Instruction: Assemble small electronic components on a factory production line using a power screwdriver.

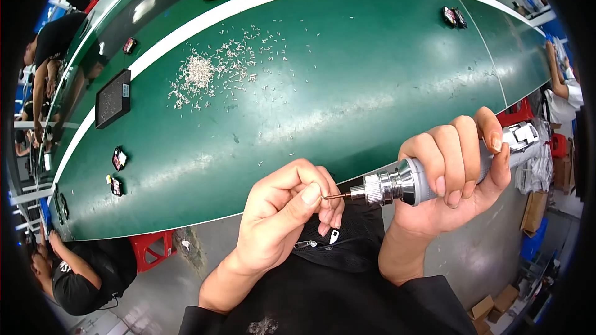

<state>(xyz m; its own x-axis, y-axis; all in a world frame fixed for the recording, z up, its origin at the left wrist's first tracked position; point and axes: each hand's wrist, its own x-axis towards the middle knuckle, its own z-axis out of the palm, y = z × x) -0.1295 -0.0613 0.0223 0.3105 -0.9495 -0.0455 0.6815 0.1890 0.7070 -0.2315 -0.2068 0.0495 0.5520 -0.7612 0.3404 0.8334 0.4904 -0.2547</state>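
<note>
My right hand (456,170) is wrapped round the grey body of an electric screwdriver (380,187), held sideways above my lap near the table's edge. Its knurled silver collar and thin bit point left. My left hand (288,211) pinches thumb and forefinger together right at the tip of the bit; whatever is between them is too small and hidden to name. Farther off on the green table (347,87) lies a heap of tiny pale rod-like pieces (198,73), with many more scattered to its right.
A shallow black tray (113,99) stands at the table's left side. Small dark-and-red packs (119,159) lie at the left, and another dark pack (454,17) at the far right. Red stools (152,249) stand by the table. Other people (87,273) sit around it.
</note>
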